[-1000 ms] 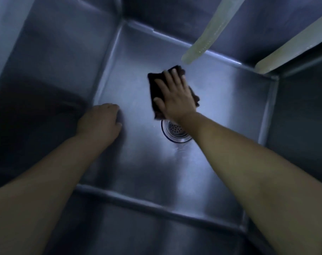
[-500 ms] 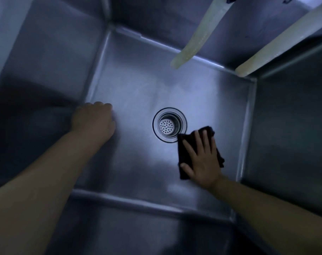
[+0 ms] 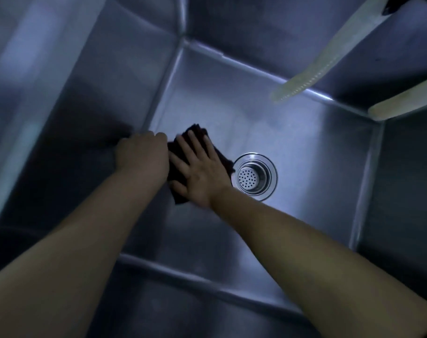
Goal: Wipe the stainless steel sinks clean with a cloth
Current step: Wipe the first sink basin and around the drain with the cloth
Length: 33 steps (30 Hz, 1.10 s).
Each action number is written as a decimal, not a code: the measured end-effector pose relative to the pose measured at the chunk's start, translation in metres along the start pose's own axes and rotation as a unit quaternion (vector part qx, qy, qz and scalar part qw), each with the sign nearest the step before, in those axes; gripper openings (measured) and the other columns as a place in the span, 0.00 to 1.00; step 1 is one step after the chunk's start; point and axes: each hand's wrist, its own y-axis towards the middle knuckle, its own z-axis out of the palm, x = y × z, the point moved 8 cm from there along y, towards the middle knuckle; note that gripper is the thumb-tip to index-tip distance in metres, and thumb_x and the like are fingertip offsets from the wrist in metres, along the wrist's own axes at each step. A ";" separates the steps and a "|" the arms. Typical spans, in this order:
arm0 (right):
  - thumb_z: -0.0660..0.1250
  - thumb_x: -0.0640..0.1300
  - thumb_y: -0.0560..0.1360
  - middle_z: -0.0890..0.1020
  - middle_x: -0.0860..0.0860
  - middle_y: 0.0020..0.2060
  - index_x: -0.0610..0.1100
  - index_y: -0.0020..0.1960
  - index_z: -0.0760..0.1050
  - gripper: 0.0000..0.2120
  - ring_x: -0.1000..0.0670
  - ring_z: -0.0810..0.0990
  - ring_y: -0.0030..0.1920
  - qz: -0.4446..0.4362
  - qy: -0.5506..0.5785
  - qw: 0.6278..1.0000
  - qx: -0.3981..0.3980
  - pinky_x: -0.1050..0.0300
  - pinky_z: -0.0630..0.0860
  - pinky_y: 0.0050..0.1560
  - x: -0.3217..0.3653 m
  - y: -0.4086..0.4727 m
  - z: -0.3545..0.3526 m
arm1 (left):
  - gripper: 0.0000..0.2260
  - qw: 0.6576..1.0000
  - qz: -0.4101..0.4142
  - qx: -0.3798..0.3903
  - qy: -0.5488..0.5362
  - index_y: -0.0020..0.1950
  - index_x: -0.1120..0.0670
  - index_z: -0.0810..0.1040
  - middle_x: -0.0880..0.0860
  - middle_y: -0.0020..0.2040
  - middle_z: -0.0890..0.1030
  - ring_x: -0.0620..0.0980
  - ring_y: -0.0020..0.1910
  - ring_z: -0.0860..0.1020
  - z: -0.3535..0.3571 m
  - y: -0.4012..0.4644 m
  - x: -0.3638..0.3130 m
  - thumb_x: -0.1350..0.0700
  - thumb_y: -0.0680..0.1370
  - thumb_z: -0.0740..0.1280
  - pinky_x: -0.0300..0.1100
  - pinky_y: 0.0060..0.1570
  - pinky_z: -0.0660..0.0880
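I look down into a deep stainless steel sink (image 3: pixel 305 132) in dim light. A dark cloth (image 3: pixel 199 132) lies flat on the sink floor, left of the round perforated drain (image 3: pixel 255 176). My right hand (image 3: pixel 200 172) presses on the cloth with straight, spread fingers. My left hand (image 3: pixel 141 154) rests on the sink floor at the foot of the left wall, fingers curled under and holding nothing. It touches the cloth's left edge.
Two pale hoses, one (image 3: pixel 312 71) and another (image 3: pixel 402 103), hang into the sink from the upper right. Steel walls enclose the basin on all sides, the near wall (image 3: pixel 183 313) at the bottom of the view.
My right hand has slid the cloth from the right of the drain across to its left, up against my left hand. The left hand has stayed in place.
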 end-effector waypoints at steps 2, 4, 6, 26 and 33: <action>0.53 0.63 0.75 0.54 0.44 0.77 0.53 0.77 0.51 0.33 0.40 0.46 0.76 0.030 -0.023 0.999 0.003 0.40 0.42 0.74 -0.024 0.027 -0.004 | 0.10 1.000 -0.006 -0.014 -0.014 0.57 0.54 0.72 0.56 0.58 0.75 0.58 0.58 0.73 -0.003 0.000 0.002 0.60 0.77 0.57 0.46 0.42 0.62; 0.50 0.63 0.75 0.54 0.44 0.77 0.53 0.77 0.51 0.33 0.41 0.46 0.77 0.051 -0.023 0.998 -0.006 0.41 0.40 0.75 -0.047 0.048 -0.010 | 0.09 1.000 -0.005 -0.023 -0.016 0.54 0.54 0.71 0.55 0.56 0.75 0.57 0.57 0.73 -0.004 -0.001 0.002 0.62 0.76 0.58 0.46 0.41 0.63; 0.48 0.64 0.75 0.54 0.45 0.77 0.53 0.77 0.51 0.33 0.41 0.46 0.77 0.075 -0.027 0.997 -0.013 0.42 0.40 0.75 -0.071 0.062 -0.016 | 0.09 1.000 -0.005 -0.026 -0.012 0.52 0.54 0.70 0.54 0.54 0.75 0.57 0.56 0.73 -0.005 -0.001 0.004 0.64 0.74 0.59 0.46 0.40 0.64; 0.45 0.62 0.73 0.54 0.38 0.76 0.46 0.77 0.52 0.37 0.37 0.48 0.75 0.388 0.027 0.921 -0.008 0.41 0.45 0.74 -0.243 -0.162 -0.020 | 0.05 0.996 0.069 -0.059 0.005 0.52 0.57 0.70 0.58 0.53 0.74 0.60 0.52 0.75 -0.012 -0.005 -0.018 0.62 0.76 0.60 0.46 0.40 0.64; 0.49 0.61 0.74 0.56 0.34 0.74 0.42 0.75 0.58 0.35 0.31 0.50 0.74 0.355 0.030 0.934 0.032 0.32 0.48 0.71 -0.150 -0.256 0.004 | 0.09 0.996 0.071 -0.046 -0.004 0.54 0.57 0.70 0.58 0.54 0.73 0.60 0.54 0.74 -0.023 -0.007 -0.019 0.63 0.75 0.60 0.47 0.42 0.63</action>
